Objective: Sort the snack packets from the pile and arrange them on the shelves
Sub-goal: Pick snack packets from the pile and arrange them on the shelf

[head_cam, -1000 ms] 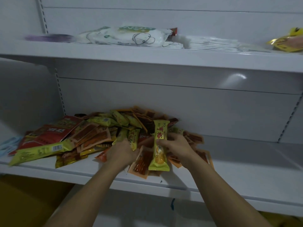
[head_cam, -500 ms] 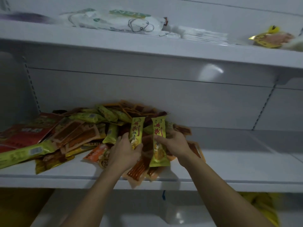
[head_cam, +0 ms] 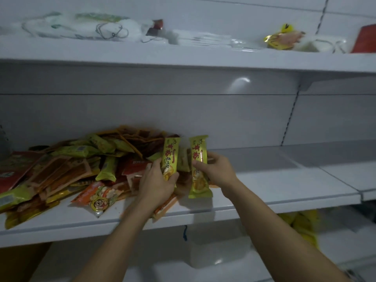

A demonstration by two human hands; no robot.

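Note:
A pile of snack packets (head_cam: 67,169), yellow-green, orange and red, covers the left half of the middle shelf (head_cam: 274,188). My left hand (head_cam: 156,182) grips a long yellow-green packet (head_cam: 169,157) upright at the pile's right edge. My right hand (head_cam: 217,169) holds a matching yellow-green packet (head_cam: 198,167) upright just to the right of it. The two packets stand side by side, a small gap apart. An orange cartoon-face packet (head_cam: 97,197) lies at the pile's front.
The upper shelf (head_cam: 183,58) carries white bags (head_cam: 85,27), flat white packs (head_cam: 205,39), a yellow packet (head_cam: 282,38) and a red item (head_cam: 364,39) at far right. The middle shelf's right half is bare white. Yellow packets (head_cam: 301,226) show on a lower shelf.
My left hand has pulled a second yellow-green packet out of the pile and raised it upright beside the one in my right hand. The camera has swung right and upward.

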